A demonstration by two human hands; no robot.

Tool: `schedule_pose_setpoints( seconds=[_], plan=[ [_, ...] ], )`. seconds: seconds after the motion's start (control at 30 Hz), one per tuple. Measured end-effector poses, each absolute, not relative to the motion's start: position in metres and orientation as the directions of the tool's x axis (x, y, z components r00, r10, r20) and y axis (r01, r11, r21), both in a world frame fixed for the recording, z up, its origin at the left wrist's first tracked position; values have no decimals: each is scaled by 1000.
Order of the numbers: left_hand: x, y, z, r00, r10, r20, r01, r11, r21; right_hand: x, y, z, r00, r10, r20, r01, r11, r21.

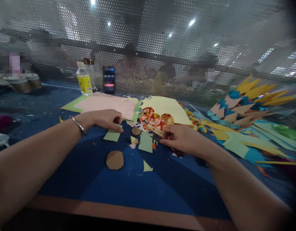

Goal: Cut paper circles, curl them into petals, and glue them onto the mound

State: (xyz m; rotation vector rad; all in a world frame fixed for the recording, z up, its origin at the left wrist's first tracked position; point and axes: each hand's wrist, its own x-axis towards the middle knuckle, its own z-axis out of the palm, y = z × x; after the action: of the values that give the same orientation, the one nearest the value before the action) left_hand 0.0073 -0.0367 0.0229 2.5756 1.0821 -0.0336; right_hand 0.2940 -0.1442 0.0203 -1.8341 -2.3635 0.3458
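My left hand [105, 118] is over a pale green paper piece [111, 136], with one finger stretched out at its upper right corner and the others loosely bent. My right hand [179, 136] curls around a pair of scissors [177, 152]. Their dark blades point left from my fingertips, and the dark red handles show below the palm. Between my hands lie a second green paper piece [146, 142], a small brown cardboard disc [136, 131] and a crumpled cream scrap [133, 140]. Closer to me rests a larger cardboard disc [114, 160].
Behind my hands are pink sheets [106, 104], a pale yellow sheet [165, 107] and orange patterned cut-outs [157, 118]. A yellow-labelled bottle [84, 82] and a phone [109, 79] stand at the back. Right, a spiky paper piece [236, 107] rises beside strewn paper strips [241, 142].
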Motion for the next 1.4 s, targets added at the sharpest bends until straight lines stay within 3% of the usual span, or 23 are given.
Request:
schedule_pose_setpoints(
  seconds=[0.17,0.3,0.4,0.47,0.57,0.83,1.0,1.2,1.4],
  plan=[
    [8,-35,26,699,696,-164,700,-619,356,294,-146,16,-310,950,-42,917,287,-278],
    [11,-37,30,679,733,-38,674,-602,429,291,-147,19,-272,960,-65,941,251,-229],
    [21,-50,36,614,782,109,554,-525,646,290,-147,24,-245,969,37,931,246,-270],
    [32,-63,39,542,831,123,394,-381,836,288,-148,28,-225,964,145,913,260,-315],
    [49,-83,38,564,816,129,146,-253,956,284,-150,31,-175,948,267,880,272,-391],
    [74,-114,25,618,776,126,-136,-53,989,268,-157,28,-165,907,389,782,360,-508],
    [78,-118,26,575,808,127,-242,20,970,265,-159,26,-201,922,330,639,379,-669],
    [77,-118,28,565,822,72,-321,139,937,264,-159,25,-294,909,295,502,409,-762],
    [78,-121,27,572,813,105,-365,138,921,255,-162,17,-277,933,228,141,275,-951]
  ],
)
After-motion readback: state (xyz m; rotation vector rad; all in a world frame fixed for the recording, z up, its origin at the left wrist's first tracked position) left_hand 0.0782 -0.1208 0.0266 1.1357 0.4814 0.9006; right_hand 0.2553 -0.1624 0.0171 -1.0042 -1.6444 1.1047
